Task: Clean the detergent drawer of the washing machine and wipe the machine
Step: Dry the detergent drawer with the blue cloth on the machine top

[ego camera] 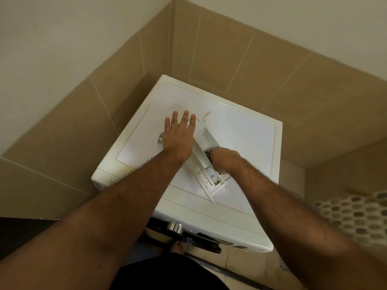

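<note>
The white washing machine stands in a tiled corner, seen from above. Its detergent drawer has been taken out and lies slantwise on the machine's top. My left hand lies flat with straight fingers on the top, against the drawer's left side. A small grey part shows at its thumb side. My right hand reaches down into the drawer's compartment with curled fingers. It grips a dark grey wad, seemingly a cloth, most of it hidden by the hand.
Brown wall tiles close in the machine at the back and left. A white perforated basket stands at the right. A chrome dial sits on the machine's front panel, below the top's near edge.
</note>
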